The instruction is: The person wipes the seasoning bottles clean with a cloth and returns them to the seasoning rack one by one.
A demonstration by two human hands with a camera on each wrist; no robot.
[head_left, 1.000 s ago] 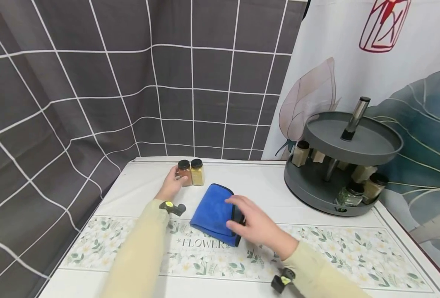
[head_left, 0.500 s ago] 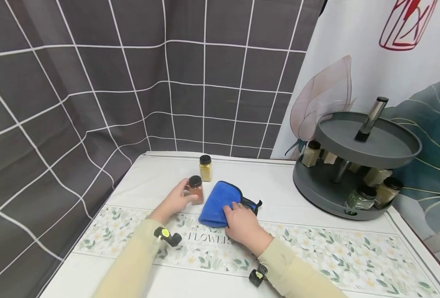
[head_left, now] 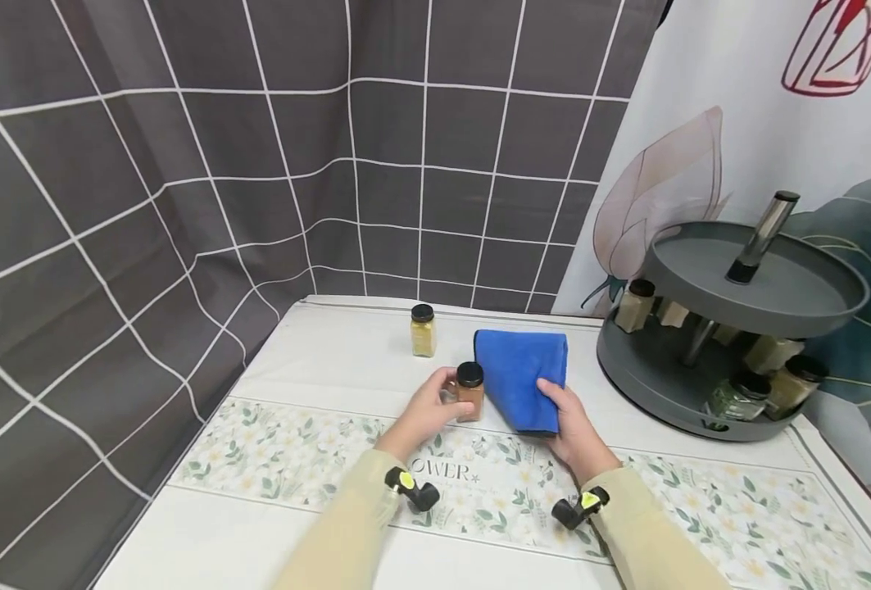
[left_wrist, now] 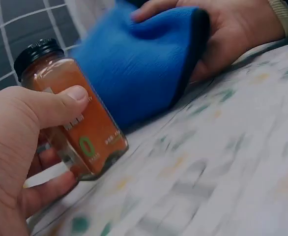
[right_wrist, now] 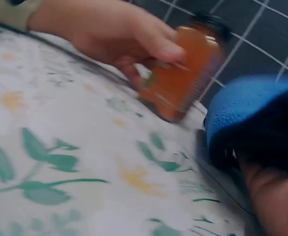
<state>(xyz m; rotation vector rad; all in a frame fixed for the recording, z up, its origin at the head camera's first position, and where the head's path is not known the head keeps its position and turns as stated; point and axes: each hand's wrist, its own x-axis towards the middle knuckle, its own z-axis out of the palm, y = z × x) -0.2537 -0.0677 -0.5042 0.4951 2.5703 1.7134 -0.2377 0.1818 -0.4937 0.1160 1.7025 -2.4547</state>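
My left hand (head_left: 426, 410) grips a square glass spice jar (left_wrist: 87, 118) filled with orange-red powder and topped by a ridged black lid. The jar stands close over the printed table runner, its label facing the left wrist camera. To its right, my right hand (head_left: 575, 426) holds a folded blue cloth (head_left: 519, 377) with dark edging, the thumb on top and the other fingers hidden beneath it. In the head view the cloth's left edge comes right beside the jar. Farther back, a second jar (head_left: 424, 334) of yellow powder stands upright on the white tabletop.
A grey two-tier turntable rack (head_left: 730, 426) stands at the right. Several spice jars sit on its lower tier, among them one with green contents (head_left: 739, 397). A floral runner (head_left: 295, 442) crosses the table. Behind hangs a dark gridded curtain (head_left: 273, 164).
The orange-red jar has left the yellow jar's side and come nearer and to the right. My right hand has taken hold of the blue cloth and turned it.
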